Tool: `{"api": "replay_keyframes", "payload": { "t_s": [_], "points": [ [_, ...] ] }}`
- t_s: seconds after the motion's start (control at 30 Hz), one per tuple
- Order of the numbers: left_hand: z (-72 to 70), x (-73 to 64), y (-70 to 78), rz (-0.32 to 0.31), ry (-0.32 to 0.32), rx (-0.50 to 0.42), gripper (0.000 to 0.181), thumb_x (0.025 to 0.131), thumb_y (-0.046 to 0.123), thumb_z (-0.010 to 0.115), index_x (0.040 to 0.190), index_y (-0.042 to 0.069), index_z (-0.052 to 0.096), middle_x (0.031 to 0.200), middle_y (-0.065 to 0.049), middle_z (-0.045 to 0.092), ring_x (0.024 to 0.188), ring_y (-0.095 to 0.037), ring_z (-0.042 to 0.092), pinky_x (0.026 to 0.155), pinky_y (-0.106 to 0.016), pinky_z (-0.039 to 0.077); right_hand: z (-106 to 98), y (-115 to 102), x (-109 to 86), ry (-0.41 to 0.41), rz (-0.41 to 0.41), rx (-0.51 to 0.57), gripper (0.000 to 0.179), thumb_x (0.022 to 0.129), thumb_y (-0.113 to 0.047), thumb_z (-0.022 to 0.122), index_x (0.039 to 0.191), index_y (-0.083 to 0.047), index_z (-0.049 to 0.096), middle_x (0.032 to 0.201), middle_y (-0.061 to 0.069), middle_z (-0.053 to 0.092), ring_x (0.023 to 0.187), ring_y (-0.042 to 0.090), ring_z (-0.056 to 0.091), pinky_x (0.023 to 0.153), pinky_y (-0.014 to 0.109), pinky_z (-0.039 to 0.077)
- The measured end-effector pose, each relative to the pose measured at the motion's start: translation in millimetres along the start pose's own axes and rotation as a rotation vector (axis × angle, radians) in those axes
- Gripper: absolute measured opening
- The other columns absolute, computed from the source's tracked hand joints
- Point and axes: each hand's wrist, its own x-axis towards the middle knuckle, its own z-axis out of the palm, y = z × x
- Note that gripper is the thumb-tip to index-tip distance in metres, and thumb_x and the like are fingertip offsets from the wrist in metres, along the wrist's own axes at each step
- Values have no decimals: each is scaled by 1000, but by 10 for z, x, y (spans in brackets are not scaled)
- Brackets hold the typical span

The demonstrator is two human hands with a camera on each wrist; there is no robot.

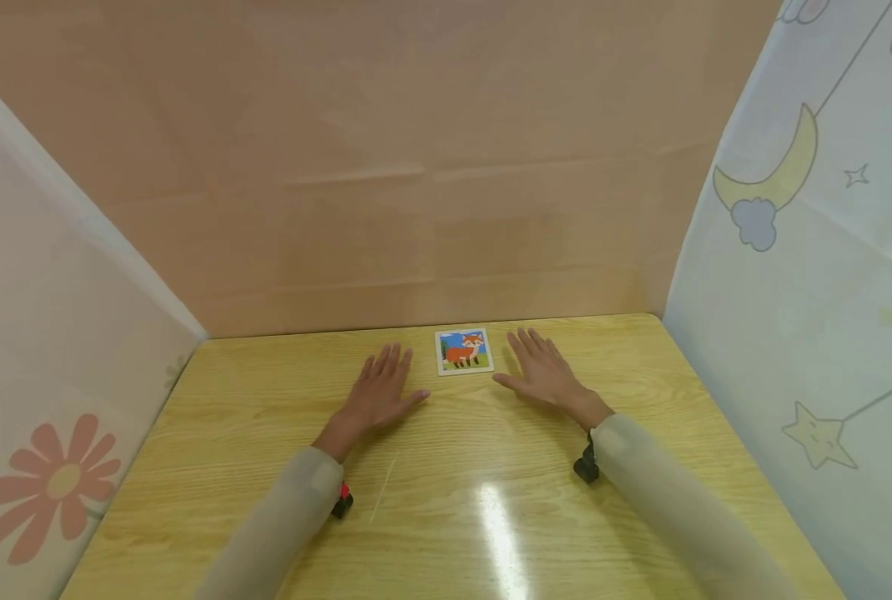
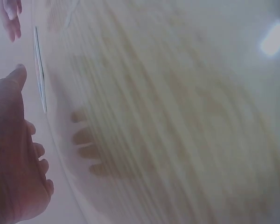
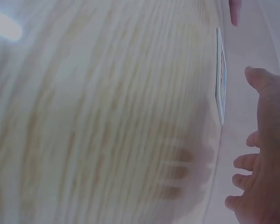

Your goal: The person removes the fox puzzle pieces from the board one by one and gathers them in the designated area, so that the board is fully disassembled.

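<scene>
A square fox picture puzzle [image 1: 464, 352] with a pale border lies flat near the back edge of the wooden table. To its left, my left hand [image 1: 378, 393] is held palm down with fingers extended and thumb pointing toward the picture. My right hand [image 1: 543, 373] is on the other side, its fingers spread and thumb out. Neither hand touches the picture or holds anything. Both wrist views show the hands raised above the tabletop, their shadows under them. The picture [image 2: 39, 70] appears edge-on in the left wrist view, and likewise the picture [image 3: 220, 77] in the right.
Behind the wooden table [image 1: 446, 467] hangs a tan cloth backdrop [image 1: 416, 183]. A white cloth with a flower [image 1: 63, 482] flanks the left, and another with a moon [image 1: 784, 167] and star flanks the right. Small dark devices [image 1: 587, 463] sit at both wrists.
</scene>
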Motion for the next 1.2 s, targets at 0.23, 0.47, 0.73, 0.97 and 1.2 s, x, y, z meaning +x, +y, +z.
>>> {"api": "replay_keyframes", "payload": {
  "t_s": [0.23, 0.47, 0.73, 0.97, 1.2],
  "points": [
    [47, 110, 62, 12, 8, 10, 91, 108, 66, 40, 170, 5, 14, 176, -22, 10, 164, -39, 7, 132, -59, 8, 35, -31, 74, -6, -21, 6, 95, 104, -59, 57, 167, 3, 23, 171, 28, 23, 160, 46, 17, 129, 64, 14],
    [47, 235, 107, 8, -10, -6, 89, 108, 65, 38, 171, 7, 11, 177, -20, 9, 164, -37, 5, 132, -58, 5, 60, -90, 176, -10, -42, 2, 91, 104, -55, 60, 166, 3, 27, 171, 27, 25, 160, 44, 19, 129, 64, 16],
    [60, 349, 127, 11, -5, -20, 87, 109, 61, 41, 170, 5, 15, 176, -21, 11, 164, -39, 8, 132, -60, 7, 62, -169, 260, -12, -66, 15, 82, 105, -46, 62, 162, 5, 34, 170, 27, 29, 158, 45, 24, 128, 65, 19],
    [76, 403, 174, 4, -32, -30, 88, 109, 64, 37, 171, 6, 13, 177, -19, 9, 164, -36, 6, 132, -58, 7, 85, -187, 297, -42, -45, 34, 80, 105, -44, 63, 162, 6, 36, 170, 25, 30, 159, 43, 24, 128, 66, 17],
    [111, 483, 210, -2, -53, -44, 83, 111, 61, 36, 171, 10, 12, 178, -16, 9, 165, -33, 6, 133, -57, 6, 102, -188, 319, -74, -23, 45, 78, 106, -43, 63, 162, 4, 35, 171, 23, 28, 161, 41, 22, 129, 63, 15]
  ]
}}
